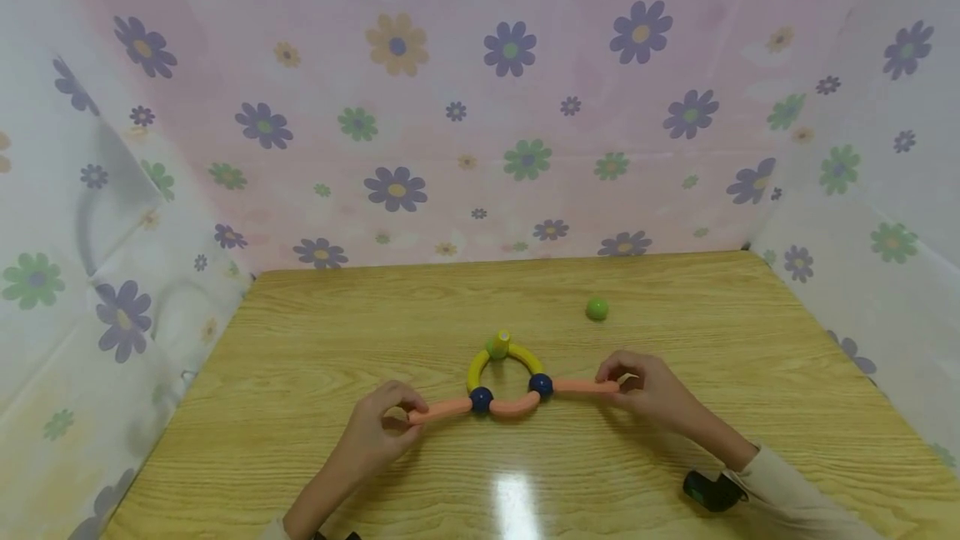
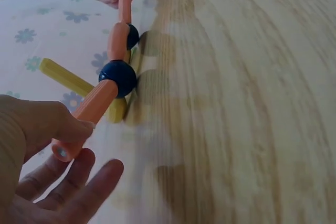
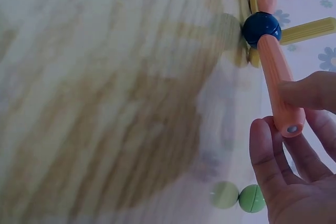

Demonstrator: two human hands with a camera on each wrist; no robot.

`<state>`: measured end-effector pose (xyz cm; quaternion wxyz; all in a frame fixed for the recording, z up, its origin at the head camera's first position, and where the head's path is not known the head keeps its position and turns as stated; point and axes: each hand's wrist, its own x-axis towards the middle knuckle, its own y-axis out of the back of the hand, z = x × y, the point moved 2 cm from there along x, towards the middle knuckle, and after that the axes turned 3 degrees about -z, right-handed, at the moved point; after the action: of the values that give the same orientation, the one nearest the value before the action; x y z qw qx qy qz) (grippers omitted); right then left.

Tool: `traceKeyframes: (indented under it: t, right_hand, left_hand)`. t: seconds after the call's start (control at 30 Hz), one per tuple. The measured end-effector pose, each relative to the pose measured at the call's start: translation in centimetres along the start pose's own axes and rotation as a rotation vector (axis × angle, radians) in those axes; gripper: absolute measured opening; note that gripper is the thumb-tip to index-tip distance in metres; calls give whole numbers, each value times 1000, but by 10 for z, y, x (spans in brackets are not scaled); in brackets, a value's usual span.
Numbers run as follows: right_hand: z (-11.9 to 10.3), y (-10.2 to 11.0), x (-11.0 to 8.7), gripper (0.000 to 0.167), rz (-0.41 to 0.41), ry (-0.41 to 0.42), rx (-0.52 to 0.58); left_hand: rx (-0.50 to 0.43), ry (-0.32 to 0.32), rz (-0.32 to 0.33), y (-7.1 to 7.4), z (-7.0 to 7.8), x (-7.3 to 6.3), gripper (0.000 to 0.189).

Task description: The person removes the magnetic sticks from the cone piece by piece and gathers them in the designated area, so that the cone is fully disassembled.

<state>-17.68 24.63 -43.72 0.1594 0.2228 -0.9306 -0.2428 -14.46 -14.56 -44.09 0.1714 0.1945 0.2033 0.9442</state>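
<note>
Before me on the table is a magnetic stick-and-ball toy: a yellow curved-stick ring (image 1: 476,369) with two dark blue balls (image 1: 482,399) at its near side and a curved orange stick (image 1: 514,407) between them. At its far side a yellow stick (image 1: 502,341) stands up from a green ball (image 1: 492,350). My left hand (image 1: 378,423) pinches the outer end of an orange stick (image 2: 97,103) joined to the left blue ball. The outer end of another orange stick (image 3: 278,77), joined to the right blue ball (image 3: 262,29), is pinched by my right hand (image 1: 651,390).
A loose green ball (image 1: 597,309) lies on the wooden table (image 1: 360,315) beyond my right hand. Near my right sleeve is a black device (image 1: 711,491). Flower-printed cloth (image 1: 465,107) walls the back and both sides.
</note>
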Motion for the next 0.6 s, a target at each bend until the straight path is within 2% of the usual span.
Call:
traceKeyframes:
  t: [0.2, 0.33, 0.5, 0.6]
  right_hand:
    - [4, -1, -3, 16, -21, 1, -57]
    - [3, -4, -5, 15, -70, -7, -72]
    - [1, -10, -7, 15, -177, -17, -1]
    - [-4, -14, -8, 16, -235, -43, 37]
  left_hand:
    - [153, 39, 38, 1, -5, -4, 27]
    - [210, 91, 45, 1, -5, -3, 29]
    - [271, 137, 24, -2, -2, 3, 20]
    - [329, 106, 8, -7, 2, 10, 12]
